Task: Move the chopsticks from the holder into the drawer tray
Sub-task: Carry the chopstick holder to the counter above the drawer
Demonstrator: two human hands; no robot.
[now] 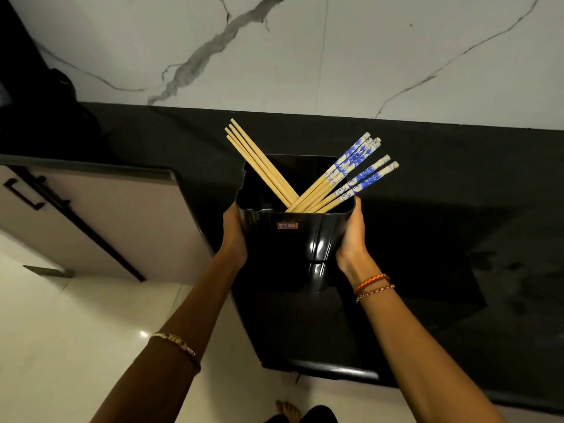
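Left hand: the left hand [234, 236] lies flat against the left wall of the holder [293, 239], just under its rim, fingers wrapped round the far side and out of sight.
Right hand: the right hand [352, 236] presses the opposite wall, thumb along the rim corner, palm on the plastic; the two hands clamp the holder between them.
Holder: a glossy black, square-mouthed tub with a small red-and-white sticker [287, 225] on the near face, midway between the hands. Whether its base rests on the counter [457, 209] or is lifted off it cannot be told.
Chopsticks: all in the holder, between the two hands. The plain chopsticks [259, 161] lean up and away toward the left-hand side; the blue-patterned chopsticks [355, 169] lean toward the right-hand side, their decorated ends jutting past the rim just above the right thumb. The two bundles cross low inside the mouth.
Wrists: a gold bracelet [177, 346] on the left forearm, well back from the hand; an orange thread band [370, 282] and a beaded chain [375, 293] just behind the right hand.
Surroundings: dark counter beyond and under the hands, marble wall [305, 56] behind it, cabinet doors [91, 215] off to the left of the left hand, pale floor [76, 331] below the left arm.
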